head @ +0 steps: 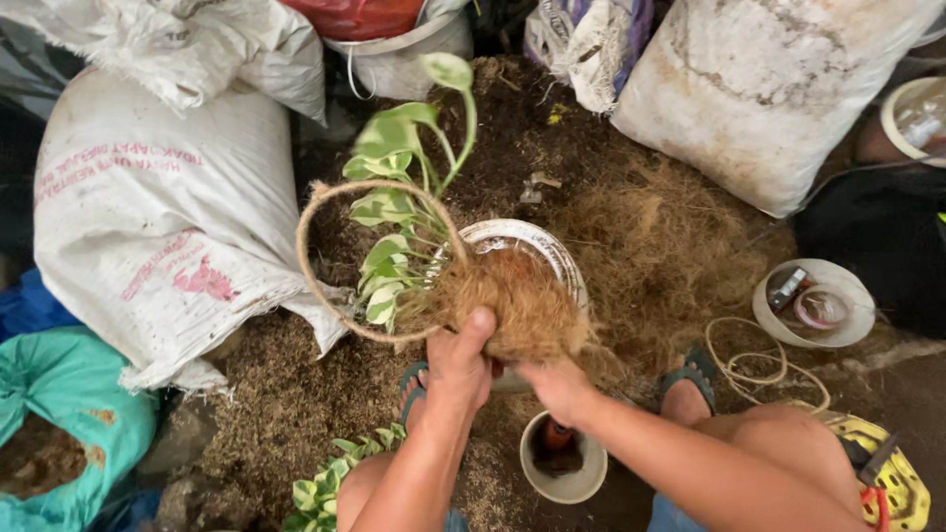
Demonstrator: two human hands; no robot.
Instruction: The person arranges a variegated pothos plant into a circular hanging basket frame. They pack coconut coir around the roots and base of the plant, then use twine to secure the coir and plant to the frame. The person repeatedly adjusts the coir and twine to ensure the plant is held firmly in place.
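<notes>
A ball of brown coconut fibre wraps the root of a small variegated green-and-white plant, which leans up and to the left. My left hand grips the ball's near left side, thumb pressed on the fibre. My right hand holds it from below on the right. A loop of jute twine arches out from the ball around the plant's stems. Behind the ball sits a white bowl, half hidden by it.
Loose coconut fibre covers the ground. White sacks stand left and back right, a teal bag at lower left. Near my sandalled feet sit a small white cup, a white tub of tools, coiled twine and another plant.
</notes>
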